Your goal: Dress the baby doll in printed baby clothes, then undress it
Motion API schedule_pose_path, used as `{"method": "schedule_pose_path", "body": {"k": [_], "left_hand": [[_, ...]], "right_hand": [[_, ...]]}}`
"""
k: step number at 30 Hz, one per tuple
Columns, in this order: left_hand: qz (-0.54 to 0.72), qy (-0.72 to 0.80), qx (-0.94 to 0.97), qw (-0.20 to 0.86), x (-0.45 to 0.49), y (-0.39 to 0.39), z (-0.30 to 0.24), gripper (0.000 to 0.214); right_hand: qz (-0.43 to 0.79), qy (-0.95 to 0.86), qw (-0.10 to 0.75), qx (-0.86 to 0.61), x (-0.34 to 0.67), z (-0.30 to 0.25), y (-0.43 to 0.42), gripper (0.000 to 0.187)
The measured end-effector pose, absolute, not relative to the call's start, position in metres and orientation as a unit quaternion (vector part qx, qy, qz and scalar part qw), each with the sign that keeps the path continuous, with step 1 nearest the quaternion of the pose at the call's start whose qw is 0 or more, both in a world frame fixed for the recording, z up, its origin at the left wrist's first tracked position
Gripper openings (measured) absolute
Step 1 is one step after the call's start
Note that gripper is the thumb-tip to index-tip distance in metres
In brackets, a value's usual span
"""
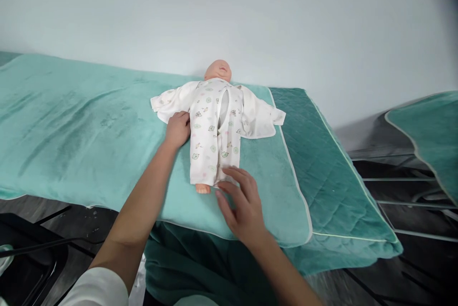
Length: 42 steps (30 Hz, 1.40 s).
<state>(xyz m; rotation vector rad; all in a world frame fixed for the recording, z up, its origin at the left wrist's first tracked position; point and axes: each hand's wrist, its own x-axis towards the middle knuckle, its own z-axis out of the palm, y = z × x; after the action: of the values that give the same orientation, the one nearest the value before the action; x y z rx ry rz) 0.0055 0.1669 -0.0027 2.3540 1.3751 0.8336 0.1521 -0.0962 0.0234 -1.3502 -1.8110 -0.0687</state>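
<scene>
A baby doll (218,71) lies on its back on the bed, its head toward the wall. It is dressed in a white printed open-front top (258,111) with sleeves spread wide, and white printed pants (203,151) covering the body and legs, with a gap down the front. One bare doll foot (202,188) shows below the left pant leg. At the doll's left-hand side in view, my left hand (178,129) is closed against the clothing, fingertips partly hidden. Over the hem of the other leg, my right hand (240,201) has its fingers apart, thumb spread from them.
A light green blanket (107,129) covers the bed, over a darker quilted cover (318,163) at the right. A white wall (229,15) rises behind. Black chair (32,253) at lower left; at right, another green-covered surface (429,129) and metal bars (400,179).
</scene>
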Motion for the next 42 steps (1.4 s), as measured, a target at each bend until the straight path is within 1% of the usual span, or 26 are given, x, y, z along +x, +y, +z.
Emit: {"method": "schedule_pose_path", "body": {"k": [3, 5, 8, 12, 14, 16, 20, 24, 29, 32, 37, 40, 42], "left_hand": [[0.275, 0.465, 0.831, 0.135, 0.005, 0.164, -0.003, 0.022], [0.264, 0.445, 0.845, 0.134, 0.004, 0.161, -0.002, 0.022], [0.260, 0.411, 0.862, 0.142, 0.003, 0.158, -0.002, 0.020], [0.271, 0.367, 0.875, 0.161, 0.003, 0.159, -0.003, 0.021], [0.280, 0.335, 0.881, 0.183, 0.004, 0.161, -0.003, 0.024], [0.295, 0.312, 0.877, 0.214, 0.004, 0.161, -0.004, 0.027], [0.311, 0.308, 0.865, 0.246, 0.004, 0.160, -0.005, 0.035], [0.294, 0.340, 0.856, 0.255, 0.003, 0.156, -0.003, 0.043], [0.279, 0.341, 0.866, 0.237, 0.004, 0.153, 0.003, 0.042], [0.277, 0.346, 0.867, 0.228, 0.006, 0.151, 0.006, 0.041], [0.293, 0.394, 0.841, 0.226, 0.007, 0.151, 0.008, 0.028], [0.278, 0.385, 0.861, 0.181, 0.001, 0.147, 0.007, 0.021], [0.270, 0.382, 0.873, 0.135, -0.006, 0.141, 0.005, 0.023]], "right_hand": [[-0.030, -0.687, 0.456, -0.565, 0.178, 0.018, -0.079, 0.027], [-0.057, -0.668, 0.438, -0.599, 0.200, 0.009, -0.054, 0.032], [-0.084, -0.670, 0.358, -0.645, 0.231, -0.005, -0.011, 0.039], [-0.065, -0.736, 0.245, -0.628, 0.249, -0.015, 0.031, 0.034], [-0.065, -0.765, 0.206, -0.607, 0.250, -0.015, 0.041, 0.034], [-0.070, -0.784, 0.190, -0.587, 0.249, -0.015, 0.049, 0.035], [-0.064, -0.786, 0.206, -0.580, 0.246, -0.015, 0.063, 0.040], [-0.058, -0.756, 0.244, -0.604, 0.242, -0.013, 0.072, 0.036], [-0.007, -0.751, 0.312, -0.582, 0.244, -0.015, 0.065, 0.032], [0.021, -0.754, 0.333, -0.566, 0.247, -0.018, 0.057, 0.035], [0.022, -0.761, 0.328, -0.559, 0.247, -0.017, 0.055, 0.039], [0.020, -0.771, 0.320, -0.551, 0.245, -0.013, 0.057, 0.040], [0.012, -0.782, 0.310, -0.541, 0.244, -0.012, 0.057, 0.041]]}}
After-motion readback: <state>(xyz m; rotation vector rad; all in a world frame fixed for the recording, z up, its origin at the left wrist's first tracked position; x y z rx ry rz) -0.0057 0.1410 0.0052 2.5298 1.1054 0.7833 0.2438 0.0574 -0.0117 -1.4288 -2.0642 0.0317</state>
